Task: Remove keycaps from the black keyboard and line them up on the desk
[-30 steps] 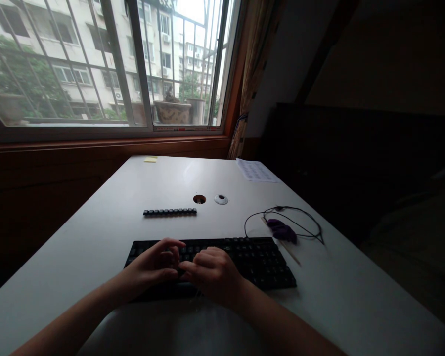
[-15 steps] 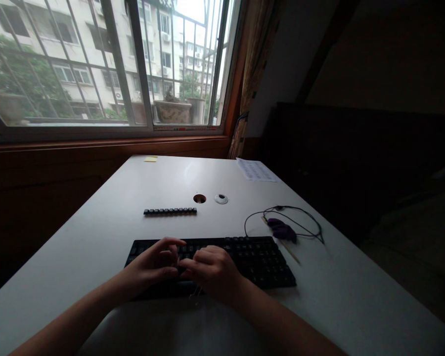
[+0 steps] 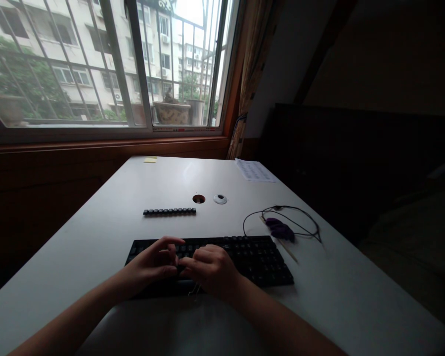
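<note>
A black keyboard [image 3: 259, 257] lies in front of me, partly covered by both hands. My left hand [image 3: 154, 264] is over its left half, index finger raised and arched, thumb and other fingers curled together at a small dark piece I cannot make out. Against those fingertips rests my right hand [image 3: 211, 269], closed, with its index finger pointing left. Thin bent wires, apparently a wire keycap puller [image 3: 195, 290], stick out below the right palm; the rest of it is hidden. Beyond the keyboard, several loose black keycaps [image 3: 169, 211] stand in a straight row.
The keyboard's black cable [image 3: 311, 217] loops on the white desk [image 3: 96, 222] at the right, around a purple-headed brush [image 3: 280, 230] with a thin handle. Farther back are a cable hole [image 3: 199, 199], its round cover [image 3: 220, 199], a printed sheet [image 3: 255, 170] and yellow sticky notes [image 3: 150, 159].
Both hands stay in nearly the same place over the keyboard, with only slight finger movement. The whole view has shifted a little.
</note>
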`<state>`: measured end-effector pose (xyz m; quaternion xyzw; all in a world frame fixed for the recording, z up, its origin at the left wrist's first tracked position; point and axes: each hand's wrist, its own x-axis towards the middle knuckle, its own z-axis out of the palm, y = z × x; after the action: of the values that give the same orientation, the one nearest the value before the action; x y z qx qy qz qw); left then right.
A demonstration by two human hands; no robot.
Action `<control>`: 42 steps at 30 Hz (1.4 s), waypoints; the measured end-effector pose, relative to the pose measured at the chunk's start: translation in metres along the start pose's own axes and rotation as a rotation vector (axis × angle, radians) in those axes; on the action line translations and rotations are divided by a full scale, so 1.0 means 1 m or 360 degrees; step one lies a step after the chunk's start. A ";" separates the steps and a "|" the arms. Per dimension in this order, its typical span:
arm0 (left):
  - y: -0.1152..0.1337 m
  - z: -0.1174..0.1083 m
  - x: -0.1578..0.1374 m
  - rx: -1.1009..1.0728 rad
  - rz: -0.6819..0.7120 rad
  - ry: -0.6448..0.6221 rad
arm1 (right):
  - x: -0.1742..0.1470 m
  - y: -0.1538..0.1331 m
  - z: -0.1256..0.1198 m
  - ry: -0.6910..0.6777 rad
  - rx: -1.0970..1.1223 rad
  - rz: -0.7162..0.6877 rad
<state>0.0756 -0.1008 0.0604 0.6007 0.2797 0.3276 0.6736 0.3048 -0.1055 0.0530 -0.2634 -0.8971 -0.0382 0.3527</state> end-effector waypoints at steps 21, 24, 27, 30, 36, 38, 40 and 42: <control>0.010 -0.107 -0.011 0.0912 0.0363 0.0891 | -0.002 0.003 0.002 0.0171 0.0092 0.0244; 0.004 -0.118 -0.012 0.0981 0.0321 0.0933 | -0.003 0.005 0.000 0.0162 0.0109 0.0298; -0.001 -0.126 -0.011 0.1039 0.0274 0.0986 | -0.004 0.011 -0.003 0.0132 0.0101 0.0403; -0.003 -0.130 -0.011 0.1082 0.0221 0.1052 | -0.003 0.022 -0.010 0.0096 0.0068 0.0545; -0.009 -0.137 -0.009 0.1210 0.0217 0.1110 | 0.004 0.054 -0.025 -0.0063 -0.0056 0.0771; -0.011 -0.140 -0.008 0.1289 0.0251 0.1129 | 0.009 0.066 -0.028 -0.0151 -0.0130 0.0832; -0.011 -0.142 -0.007 0.1321 0.0246 0.1145 | 0.015 0.080 -0.027 -0.0286 -0.0200 0.0889; -0.011 -0.142 -0.007 0.1277 0.0226 0.1134 | 0.022 0.095 -0.024 -0.0461 -0.0265 0.0947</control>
<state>-0.0366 -0.0182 0.0318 0.6798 0.5527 0.4233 0.2308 0.3536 -0.0207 0.0742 -0.5441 -0.8155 0.0310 0.1946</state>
